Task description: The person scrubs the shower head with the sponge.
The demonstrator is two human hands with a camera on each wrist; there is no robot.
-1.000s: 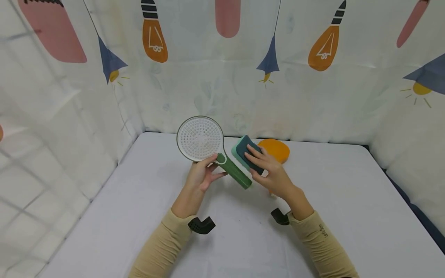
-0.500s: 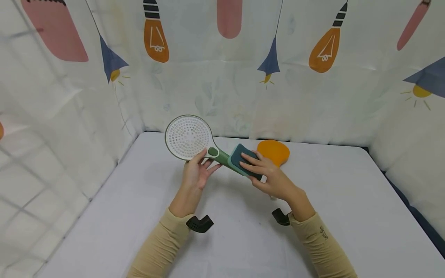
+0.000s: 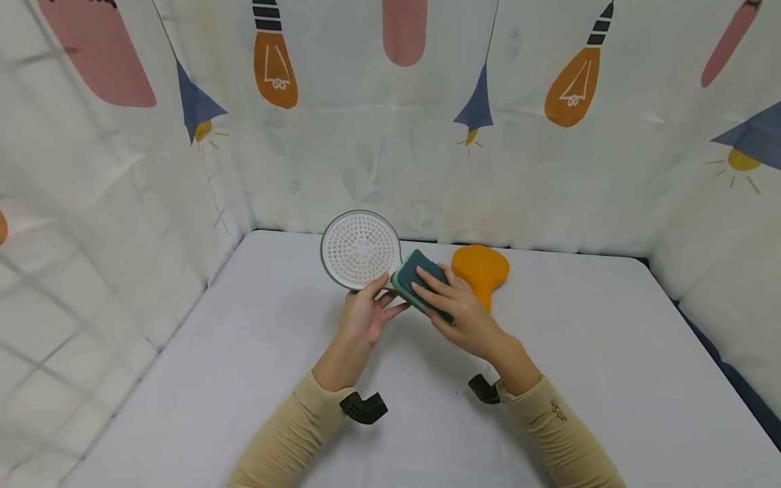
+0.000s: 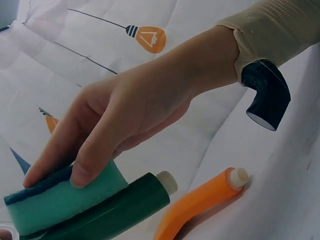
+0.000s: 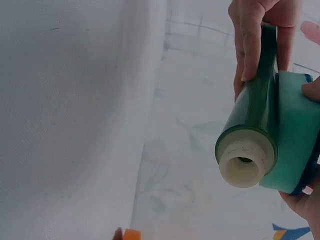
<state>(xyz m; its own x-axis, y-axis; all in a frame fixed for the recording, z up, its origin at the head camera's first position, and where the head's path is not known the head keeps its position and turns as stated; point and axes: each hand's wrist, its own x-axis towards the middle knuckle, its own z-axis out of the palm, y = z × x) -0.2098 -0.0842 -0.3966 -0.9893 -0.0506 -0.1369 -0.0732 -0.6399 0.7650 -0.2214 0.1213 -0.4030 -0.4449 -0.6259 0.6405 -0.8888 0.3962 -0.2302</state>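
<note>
In the head view, we see a round, white-faced shower head (image 3: 360, 249) with a green plastic handle (image 5: 255, 107), raised above the table (image 3: 415, 434) left of the middle of its far edge. The left hand (image 3: 364, 322) grips it just below the face, while the right hand (image 3: 466, 317) holds a two-layer sponge (image 3: 422, 272), dark teal and mint green, against the handle. An orange, round-headed plastic piece (image 3: 481, 266) lies near that far edge, right of its middle. In the left wrist view, we find the right hand pinching the sponge, mint side along the handle. In the right wrist view, we face the handle's whitish, hollow end (image 5: 242, 141). We judge the shower head stiff, fairly light, slippery if wet, best held where handle meets face; the sponge should squash easily, so gripping its edges suits.
</note>
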